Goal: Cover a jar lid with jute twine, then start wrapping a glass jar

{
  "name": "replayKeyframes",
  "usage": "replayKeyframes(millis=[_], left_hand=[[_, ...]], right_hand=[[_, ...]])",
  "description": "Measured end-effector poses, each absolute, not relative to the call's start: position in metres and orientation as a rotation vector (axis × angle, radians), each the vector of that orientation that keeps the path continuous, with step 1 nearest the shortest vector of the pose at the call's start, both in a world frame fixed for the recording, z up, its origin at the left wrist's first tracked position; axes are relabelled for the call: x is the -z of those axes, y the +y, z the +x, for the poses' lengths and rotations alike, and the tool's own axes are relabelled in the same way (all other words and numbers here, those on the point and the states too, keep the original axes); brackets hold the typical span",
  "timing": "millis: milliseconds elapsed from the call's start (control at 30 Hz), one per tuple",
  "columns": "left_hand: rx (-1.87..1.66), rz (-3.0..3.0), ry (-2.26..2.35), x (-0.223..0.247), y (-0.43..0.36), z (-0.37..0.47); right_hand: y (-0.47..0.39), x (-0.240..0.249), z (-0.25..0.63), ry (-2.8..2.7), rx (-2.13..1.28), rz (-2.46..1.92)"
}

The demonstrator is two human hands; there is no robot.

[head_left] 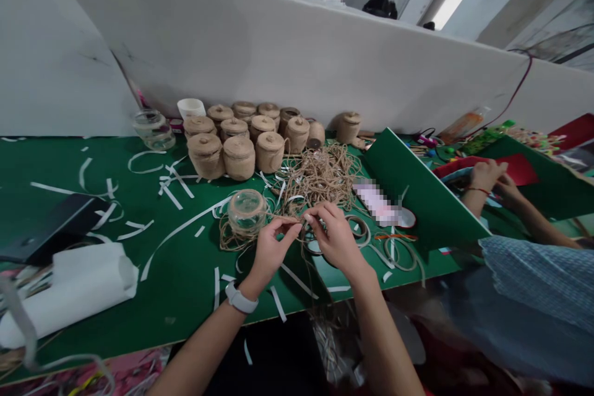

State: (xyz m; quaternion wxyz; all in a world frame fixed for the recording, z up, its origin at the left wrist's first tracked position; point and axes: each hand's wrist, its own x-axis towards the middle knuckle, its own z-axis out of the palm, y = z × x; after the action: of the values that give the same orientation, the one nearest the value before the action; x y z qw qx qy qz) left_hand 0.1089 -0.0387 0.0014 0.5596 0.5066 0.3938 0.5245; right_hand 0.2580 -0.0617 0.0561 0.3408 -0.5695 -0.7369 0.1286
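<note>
My left hand (277, 246) and my right hand (333, 236) meet above the green table, each with fingers pinched on thin brown twine (284, 218). Strands of it hang down between them toward the table's front edge. Just left of my hands sits a clear glass jar (247, 211), with loose twine lying around its base. Behind my hands lies a large tangled heap of the same twine (320, 176). Rolls of pale tape (359, 232) lie close to my right hand, partly covered by it.
Several twine-covered lidded jars (239, 158) stand at the back, near another glass jar (153, 129) and white cups (190, 107). A green board (408, 185) stands upright at right; beyond it a co-worker's hands (487, 176) handle red material. White paper roll (93, 278) lies left; paper strips are scattered.
</note>
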Motion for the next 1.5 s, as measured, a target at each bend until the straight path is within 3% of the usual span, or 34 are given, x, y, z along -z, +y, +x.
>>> replayKeyframes(millis=[200, 400, 733, 1133, 1267, 1500], left_hand=[[-1.37, 1.367, 0.983, -0.005, -0.042, 0.109], [-1.332, 1.26, 0.882, -0.006, -0.046, 0.113], [-1.419, 1.157, 0.939, 0.001, -0.045, 0.116], [-1.331, 0.725, 0.806, -0.001, -0.042, 0.115], [-1.359, 0.858, 0.938, 0.004, -0.042, 0.115], [-1.347, 0.991, 1.005, 0.016, -0.039, 0.113]], right_hand=[[-0.059, -0.052, 0.252, -1.912, -0.387, -1.545], [-0.056, -0.056, 0.252, -1.827, -0.69, -1.446], [-0.057, -0.053, 0.259, -1.783, -0.857, -1.365], [-0.063, -0.06, 0.26, -1.874, -0.447, -1.437], [-0.062, -0.055, 0.261, -1.586, -0.289, -1.476], [-0.043, -0.041, 0.293, -0.639, -0.308, -1.431]])
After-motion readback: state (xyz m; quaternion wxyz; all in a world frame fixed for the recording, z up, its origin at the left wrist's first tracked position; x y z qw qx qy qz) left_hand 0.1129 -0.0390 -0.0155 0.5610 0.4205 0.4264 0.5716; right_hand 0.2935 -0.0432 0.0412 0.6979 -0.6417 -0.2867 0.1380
